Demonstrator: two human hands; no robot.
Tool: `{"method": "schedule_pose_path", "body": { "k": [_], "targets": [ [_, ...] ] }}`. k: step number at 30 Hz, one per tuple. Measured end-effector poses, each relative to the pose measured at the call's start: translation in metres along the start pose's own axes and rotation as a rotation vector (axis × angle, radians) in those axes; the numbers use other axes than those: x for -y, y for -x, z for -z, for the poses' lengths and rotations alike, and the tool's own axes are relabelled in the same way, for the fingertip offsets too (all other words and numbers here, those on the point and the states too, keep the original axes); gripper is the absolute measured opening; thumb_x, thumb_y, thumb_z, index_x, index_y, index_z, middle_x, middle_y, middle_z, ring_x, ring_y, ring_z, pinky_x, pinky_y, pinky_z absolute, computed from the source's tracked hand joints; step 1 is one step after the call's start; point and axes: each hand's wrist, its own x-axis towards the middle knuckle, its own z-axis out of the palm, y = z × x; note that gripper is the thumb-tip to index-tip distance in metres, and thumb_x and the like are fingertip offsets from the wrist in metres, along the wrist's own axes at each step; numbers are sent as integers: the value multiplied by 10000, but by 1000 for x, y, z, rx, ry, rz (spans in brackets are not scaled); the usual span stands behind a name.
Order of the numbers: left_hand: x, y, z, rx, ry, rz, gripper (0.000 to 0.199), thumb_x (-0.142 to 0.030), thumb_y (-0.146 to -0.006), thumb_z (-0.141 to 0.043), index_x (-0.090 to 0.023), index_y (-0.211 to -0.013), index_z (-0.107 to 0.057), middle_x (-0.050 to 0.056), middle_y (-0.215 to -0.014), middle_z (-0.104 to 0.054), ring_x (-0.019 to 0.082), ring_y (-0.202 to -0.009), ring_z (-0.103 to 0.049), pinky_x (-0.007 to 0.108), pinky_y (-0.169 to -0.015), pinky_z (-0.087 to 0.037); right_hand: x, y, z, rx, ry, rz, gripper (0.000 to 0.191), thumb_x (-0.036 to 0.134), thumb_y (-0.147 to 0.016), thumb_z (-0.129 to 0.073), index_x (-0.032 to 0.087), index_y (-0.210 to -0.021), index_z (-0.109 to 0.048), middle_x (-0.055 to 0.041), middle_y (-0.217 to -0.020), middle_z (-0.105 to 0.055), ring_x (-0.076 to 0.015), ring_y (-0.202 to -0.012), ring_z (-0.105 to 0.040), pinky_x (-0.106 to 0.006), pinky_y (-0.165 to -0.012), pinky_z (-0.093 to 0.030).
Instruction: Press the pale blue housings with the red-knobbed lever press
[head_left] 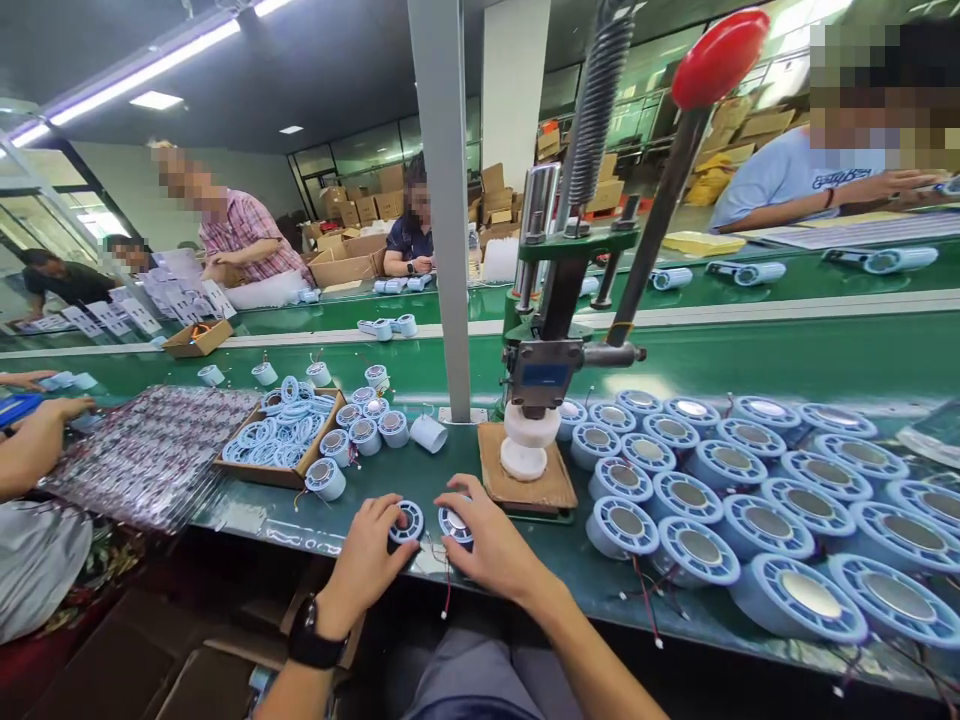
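At the bench's front edge, my left hand (361, 558) has its fingers curved around a light-blue round part (407, 521) with a slotted rim and a grey centre. Just to its right, my right hand (491, 540) grips a second light-blue round part (454, 524), whose top is partly covered by my fingers. Thin red and black wires with a white connector (445, 612) dangle over the edge between my hands. The two parts stand apart. Behind my right hand is a hand press (544, 370), its white round pad above a white round block (523, 460) on a brown board.
Many light-blue round parts (688, 497) with trailing wires fill the right side. Left stand a cardboard box (300, 472) of light-blue rings, several loose cylinders (365, 435) and a bubble-wrap sheet (154, 450). A grey post (448, 200) rises behind; co-workers sit or stand across the line.
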Motion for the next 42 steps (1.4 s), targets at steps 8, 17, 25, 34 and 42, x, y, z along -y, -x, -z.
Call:
{"method": "schedule_pose_path", "body": {
  "k": [8,17,25,34,42],
  "targets": [
    [7,-4,-9,27,53,-47,607,-211,-749,-739,-238,-1325,-551,91,-1373,-586,295,-1257,-495,516,-1067,-407,-13,47,0,-213,-20,-22,362,216,-822,-564,221,-1173,-654,-121,-1389,-445,-247,-1285,-495,-418,-1074,-462],
    [-35,-3,-24,-112,324,23,630,-246,-797,-691,-215,-1388,-475,101,-1272,-642,251,-1117,-608,436,-992,-489,-23,57,-14,-405,-40,-64,612,203,-793,-624,184,-1390,-489,-107,-1302,-592,-203,-1203,-604,-330,-1043,-514],
    [-93,-14,-39,18,318,-110,691,-96,-708,-689,-237,-1360,-510,80,-1272,-638,272,-1193,-569,472,-1051,-458,-26,59,-16,-441,-126,-69,861,104,-734,-563,189,-1536,-260,-86,-1332,-590,-170,-1189,-622,-284,-1024,-523],
    [-95,-8,-62,-116,439,155,753,-99,-664,-710,-242,-1371,-495,81,-1224,-648,282,-1170,-588,469,-1044,-453,-30,59,-14,-335,-141,-78,878,74,-753,-535,212,-1564,-227,-84,-1387,-546,-179,-1270,-566,-315,-1072,-498],
    [-89,-12,-64,14,602,118,522,-293,-756,-688,-168,-1253,-588,114,-1224,-677,283,-1125,-633,433,-999,-485,25,55,104,-183,417,175,713,147,-816,-609,191,-1494,-394,-100,-1450,-478,-224,-1329,-512,-355,-1057,-527]
  ]
}}
